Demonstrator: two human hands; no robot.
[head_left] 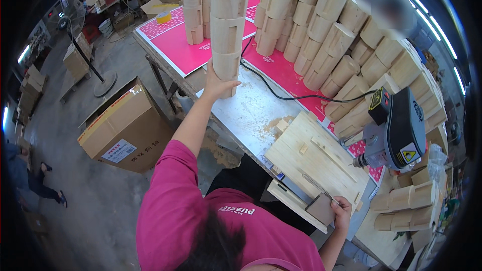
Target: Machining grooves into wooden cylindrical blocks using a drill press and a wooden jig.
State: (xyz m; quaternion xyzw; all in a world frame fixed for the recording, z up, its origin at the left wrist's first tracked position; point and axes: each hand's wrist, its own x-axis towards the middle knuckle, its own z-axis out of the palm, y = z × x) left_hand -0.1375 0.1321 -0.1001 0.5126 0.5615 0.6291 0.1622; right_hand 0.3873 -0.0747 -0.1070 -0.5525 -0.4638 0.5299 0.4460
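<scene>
My left hand (219, 83) is wrapped round the lowest piece of a tall stack of pale wooden cylinders (230, 35). The stack stands upright near the left edge of the table, and slots are cut into its sides. At the lower right, my right hand (342, 212) has its fingers closed on the edge of a flat grey-brown square piece (321, 209). That piece lies at the near edge of a wooden jig board (316, 153) with strips and small blocks fixed on it. A drill press (394, 133) with a bare chuck stands just beyond the board.
Many stacked wooden cylinders (321, 30) line the far side of the pink-covered table (181, 50). A black cable (281, 97) runs across it to the drill press. Yellow tape (163, 17) sits at the far left corner. A cardboard box (128, 130) stands on the floor at left.
</scene>
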